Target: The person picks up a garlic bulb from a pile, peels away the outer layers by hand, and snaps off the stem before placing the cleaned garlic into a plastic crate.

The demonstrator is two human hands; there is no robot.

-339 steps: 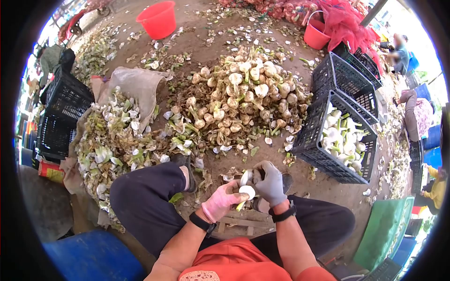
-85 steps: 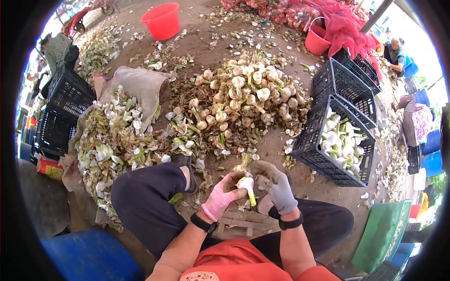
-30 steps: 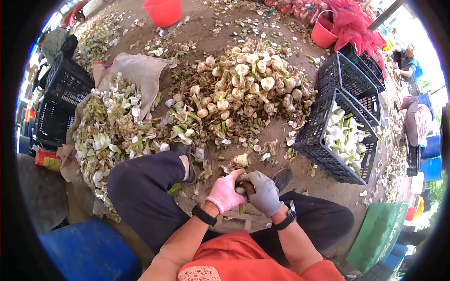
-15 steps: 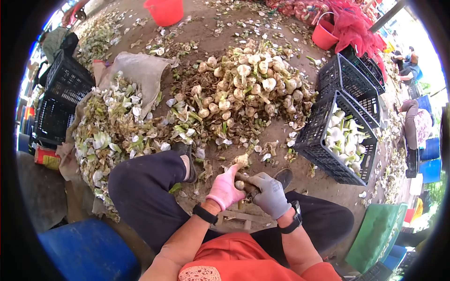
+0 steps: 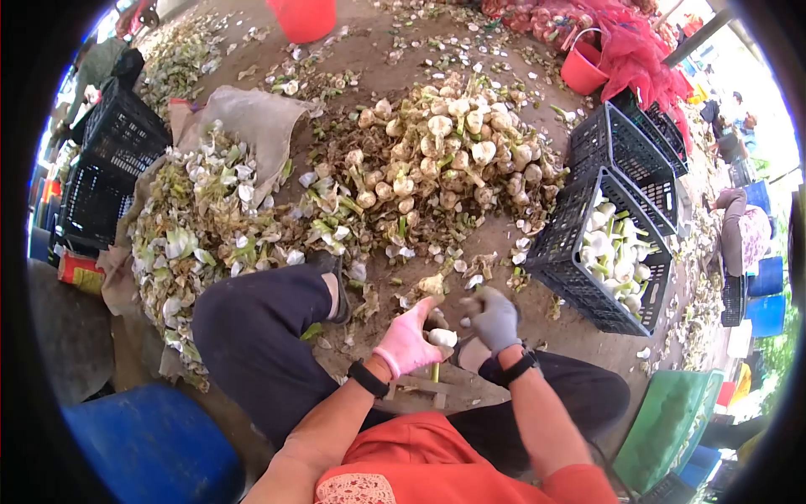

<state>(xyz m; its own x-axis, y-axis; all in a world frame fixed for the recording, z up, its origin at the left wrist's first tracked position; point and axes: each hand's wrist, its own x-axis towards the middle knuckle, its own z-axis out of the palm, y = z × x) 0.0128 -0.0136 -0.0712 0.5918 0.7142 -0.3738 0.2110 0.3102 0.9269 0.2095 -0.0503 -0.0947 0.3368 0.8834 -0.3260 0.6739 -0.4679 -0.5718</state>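
My left hand (image 5: 406, 339), in a pink glove, is closed around a garlic bulb (image 5: 442, 338). The bulb's white side faces right, and a pale stem (image 5: 435, 371) points down below it. Just to the right, my right hand (image 5: 494, 321) wears a grey glove and has its fingers curled. A small pale scrap shows at its fingertips; what else it may hold is hidden. In front of both hands lies a big heap of untrimmed garlic (image 5: 445, 151) with dry leaves and roots.
A black crate (image 5: 546, 252) of trimmed white garlic stands at right, with another black crate (image 5: 600, 139) behind it. Peelings (image 5: 201, 244) pile up at left beside a cloth sack (image 5: 252, 126). Red buckets (image 5: 304, 18) stand farther back. Other people sit at far right.
My right hand has moved slightly up and right, apart from my left hand. The bulb in my left hand now shows a cleaner white side.
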